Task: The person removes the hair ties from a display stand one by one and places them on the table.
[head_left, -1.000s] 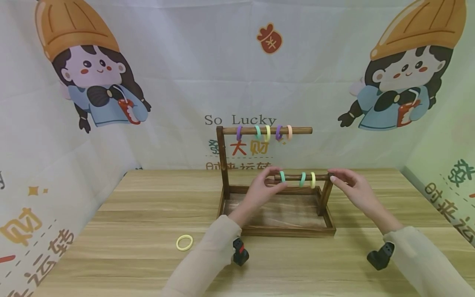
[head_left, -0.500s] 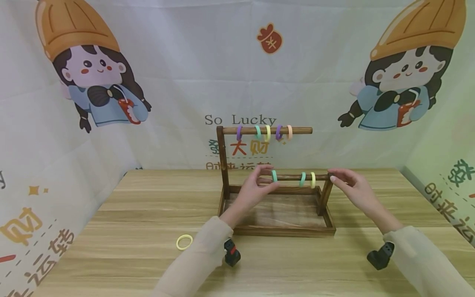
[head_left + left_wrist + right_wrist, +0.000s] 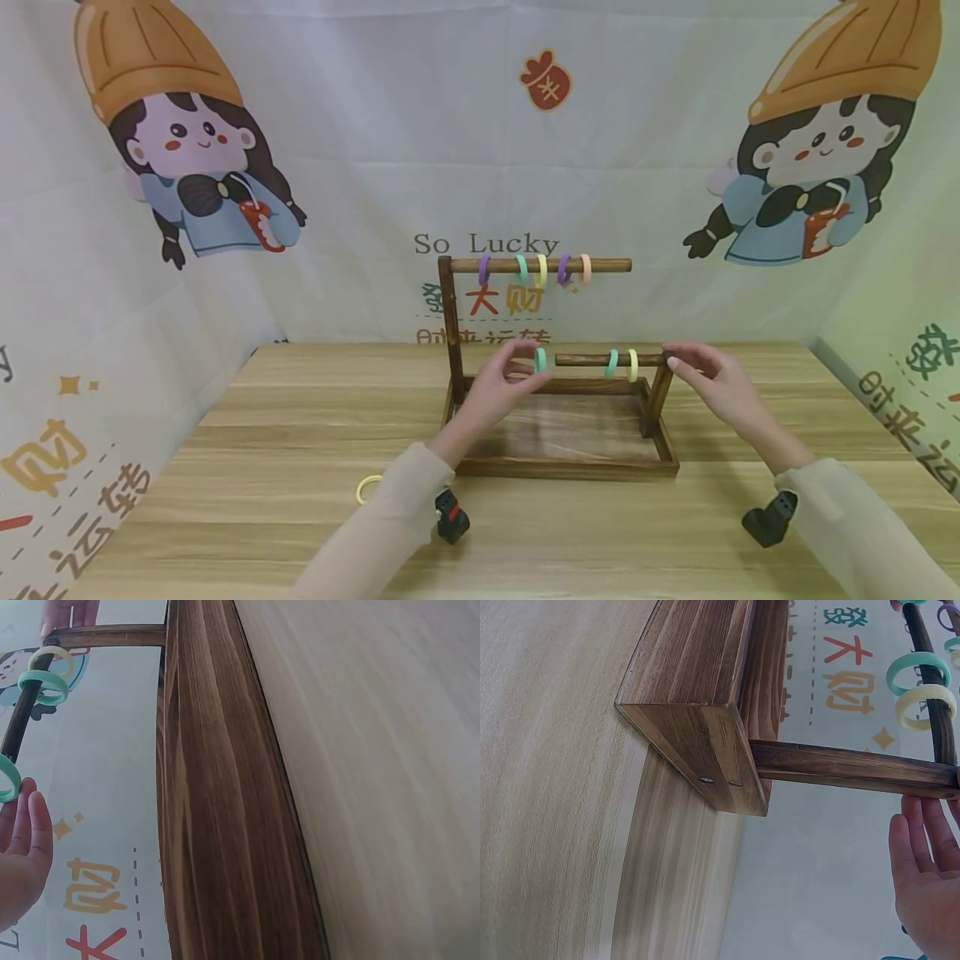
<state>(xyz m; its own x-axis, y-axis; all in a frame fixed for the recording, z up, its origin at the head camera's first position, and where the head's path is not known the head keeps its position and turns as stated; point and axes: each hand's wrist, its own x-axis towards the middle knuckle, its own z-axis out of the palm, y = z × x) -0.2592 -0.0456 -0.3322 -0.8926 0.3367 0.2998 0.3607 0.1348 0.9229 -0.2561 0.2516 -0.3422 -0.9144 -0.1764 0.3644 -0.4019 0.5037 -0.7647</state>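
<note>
My left hand [image 3: 498, 387] pinches a mint-green ring [image 3: 540, 360] between thumb and fingers, just off the free left end of the lower wooden bar [image 3: 585, 360]. Another green ring [image 3: 612, 363] and a pale yellow ring [image 3: 633, 365] hang on that bar. At the bar's right end, my right hand [image 3: 723, 392] holds the top of the short post [image 3: 657, 400] of the dark wooden rack, thumb in front and fingers behind. In the right wrist view, the fingers [image 3: 934, 832] lie against this post.
On the upper bar [image 3: 615, 265] hang several purple, green, yellow and peach rings. A tall post [image 3: 452, 333] carries it from the rack's tray base [image 3: 570, 468]. Left on the table lies a yellow ring [image 3: 363, 487], partly behind the left sleeve. A printed cloth [image 3: 360, 208] hangs behind.
The left hand has drawn the green ring leftward along the lower bar and off its free end. The left sleeve now covers part of the table's yellow ring. My right hand stays put.
</note>
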